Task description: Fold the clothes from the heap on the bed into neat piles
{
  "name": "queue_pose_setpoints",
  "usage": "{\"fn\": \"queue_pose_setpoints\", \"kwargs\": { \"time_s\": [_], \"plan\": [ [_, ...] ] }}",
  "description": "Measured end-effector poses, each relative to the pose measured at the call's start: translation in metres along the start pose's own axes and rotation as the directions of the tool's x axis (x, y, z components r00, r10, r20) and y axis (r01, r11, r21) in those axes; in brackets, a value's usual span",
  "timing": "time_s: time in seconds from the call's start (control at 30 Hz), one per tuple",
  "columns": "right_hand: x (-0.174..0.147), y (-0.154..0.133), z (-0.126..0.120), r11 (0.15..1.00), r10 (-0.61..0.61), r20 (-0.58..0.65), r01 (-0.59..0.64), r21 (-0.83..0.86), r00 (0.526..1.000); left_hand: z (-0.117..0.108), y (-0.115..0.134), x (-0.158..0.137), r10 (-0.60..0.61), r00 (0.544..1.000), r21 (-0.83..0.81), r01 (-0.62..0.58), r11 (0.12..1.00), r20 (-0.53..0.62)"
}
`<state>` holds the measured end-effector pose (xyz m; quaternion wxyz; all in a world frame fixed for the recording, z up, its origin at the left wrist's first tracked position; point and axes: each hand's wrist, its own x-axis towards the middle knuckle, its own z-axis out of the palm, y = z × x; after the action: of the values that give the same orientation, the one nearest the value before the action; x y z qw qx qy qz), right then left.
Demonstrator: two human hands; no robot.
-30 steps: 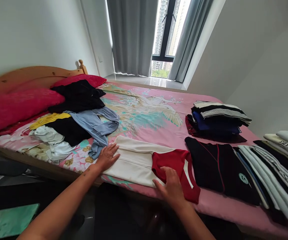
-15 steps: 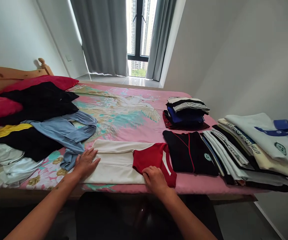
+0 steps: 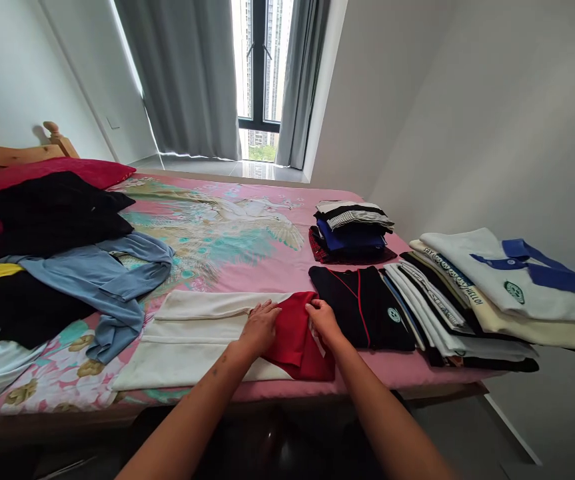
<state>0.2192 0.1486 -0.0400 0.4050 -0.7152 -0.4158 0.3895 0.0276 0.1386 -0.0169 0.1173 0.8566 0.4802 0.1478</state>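
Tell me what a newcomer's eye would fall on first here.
The red-and-white garment under the left hand and right hand likely comes first, along the near edge of the pink bedsheet. Beyond it is a printed white bird. Loose clothes heaped on the left contrast with folded stacks on the right.

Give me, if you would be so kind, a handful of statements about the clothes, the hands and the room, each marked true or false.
1. The left hand rests on the white-and-red garment. True.
2. That garment lies between the blue garment and the black garment with red piping. True.
3. The blue garment is neatly folded. False: it lies loose and rumpled.
4. The right hand is at the red part of the white-and-red garment. True.
5. The black garment with red piping hangs up. False: it lies on the pink bedding.
6. The view outside is fully blocked. False: the window shows between the gray curtains.
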Motion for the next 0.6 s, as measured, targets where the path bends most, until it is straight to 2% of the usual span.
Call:
{"fn": "queue_pose_setpoints", "kwargs": {
  "time_s": [0.1,0.2,0.33,0.4,0.47,0.53,0.6],
  "plan": [
    [0.015,-0.005,0.004,0.977,-0.045,0.004,0.045,-0.207,0.999,0.027,-0.005,0.005,-0.047,0.998,0.047,0.049,0.998,-0.033],
    [0.025,-0.007,-0.001,0.918,-0.081,0.002,0.075,-0.389,0.997,0.049,-0.016,-0.002,-0.057,0.995,0.076,0.063,0.995,-0.076],
    [0.021,-0.010,-0.022,0.833,-0.114,-0.040,0.074,-0.549,0.993,0.058,-0.022,-0.009,-0.022,0.994,0.102,0.032,0.994,-0.104],
    [0.011,-0.016,-0.026,0.792,-0.175,-0.064,0.102,-0.602,0.982,0.057,-0.021,-0.009,-0.011,0.995,0.111,0.022,0.994,-0.095],
    [-0.003,-0.023,-0.019,0.738,-0.326,-0.033,0.232,-0.634,0.945,0.056,-0.020,-0.009,-0.007,0.996,0.119,0.018,0.993,-0.089],
    [-0.016,-0.025,0.000,0.633,-0.504,0.110,0.453,-0.628,0.857,0.056,-0.019,-0.009,-0.001,0.996,0.132,0.013,0.991,-0.093],
    [-0.022,-0.020,0.023,0.515,-0.576,0.288,0.613,-0.598,0.765,0.055,-0.019,-0.009,0.004,0.995,0.146,0.010,0.989,-0.100]
  ]
}}
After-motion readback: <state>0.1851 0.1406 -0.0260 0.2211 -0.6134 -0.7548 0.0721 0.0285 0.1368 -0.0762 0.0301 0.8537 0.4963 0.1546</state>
